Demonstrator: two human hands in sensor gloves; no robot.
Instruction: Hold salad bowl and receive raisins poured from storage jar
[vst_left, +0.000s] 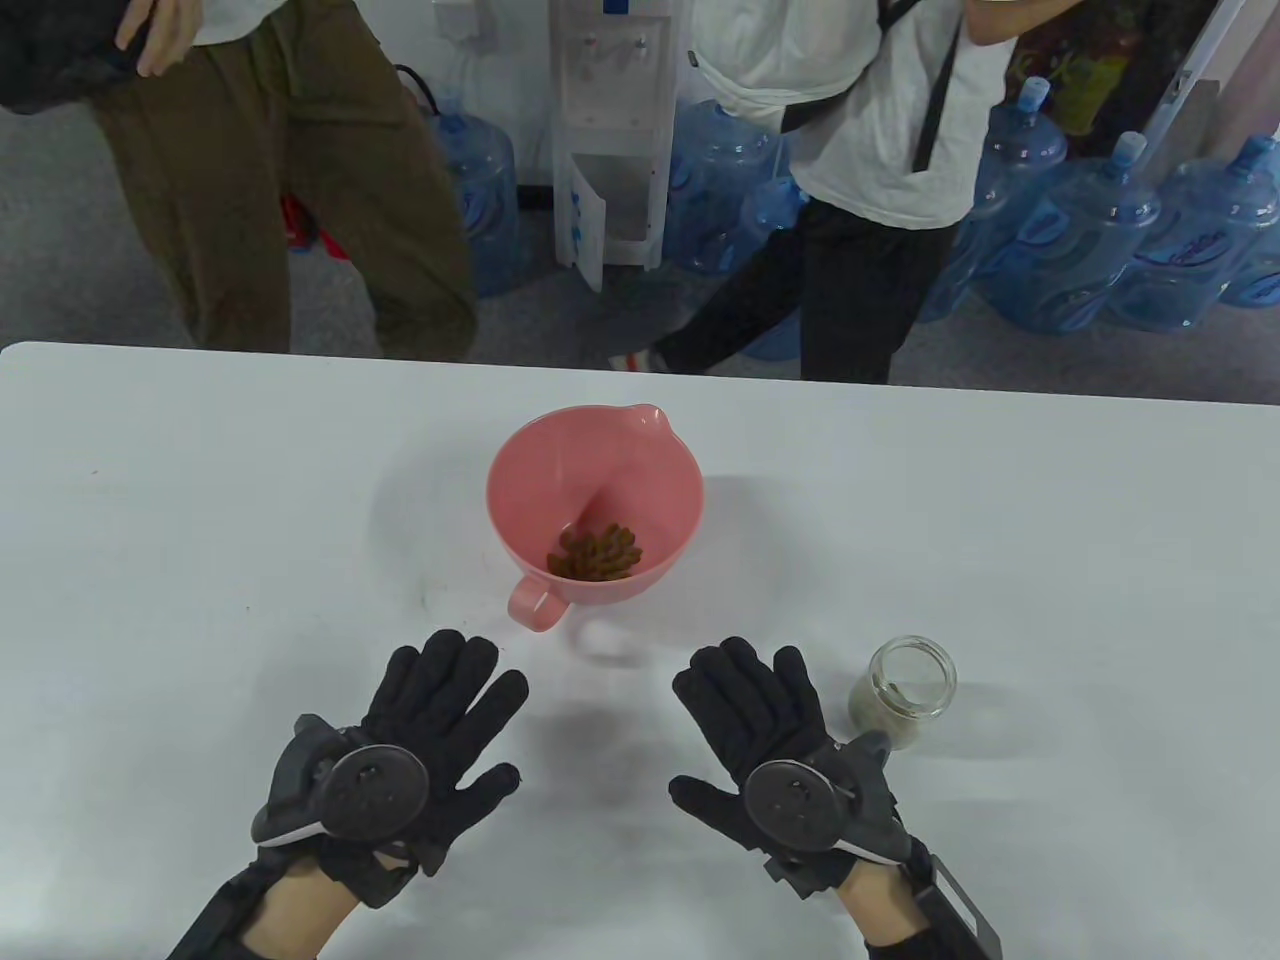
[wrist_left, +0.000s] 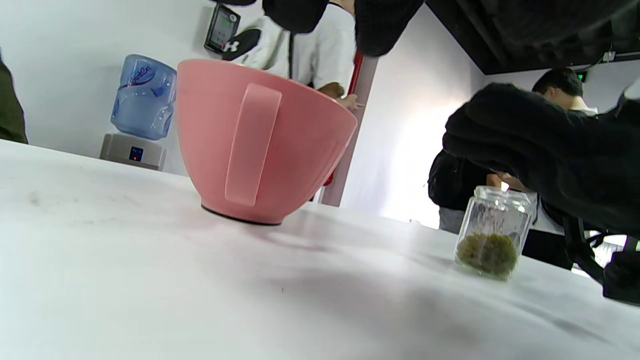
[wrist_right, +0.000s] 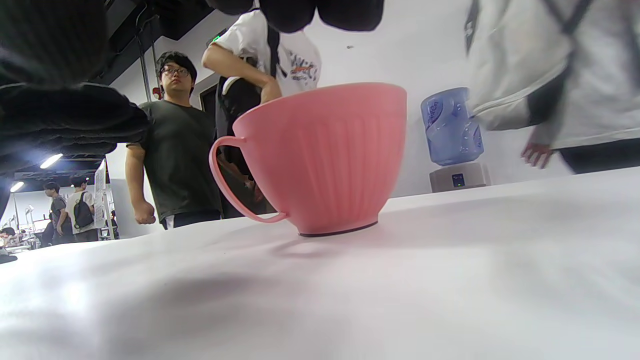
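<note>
A pink salad bowl (vst_left: 640, 480) with a handle and a spout stands upright in the middle of the white table (vst_left: 200, 500); brown raisins (vst_left: 595, 553) lie in its bottom. It also shows in the left wrist view (wrist_left: 300, 145) and the right wrist view (wrist_right: 330, 155). A small lidless glass storage jar (vst_left: 905, 692) stands upright right of my right hand, with some raisins left in it (wrist_left: 487, 254). My left hand (vst_left: 440, 715) and right hand (vst_left: 765, 715) are open, palms down, near the table's front, apart from the bowl and the jar. Neither holds anything.
Two people stand behind the table's far edge. Several blue water bottles (vst_left: 1090, 240) and a white dispenser (vst_left: 610, 130) stand on the floor behind them. The table surface lies bare to the left and the far right.
</note>
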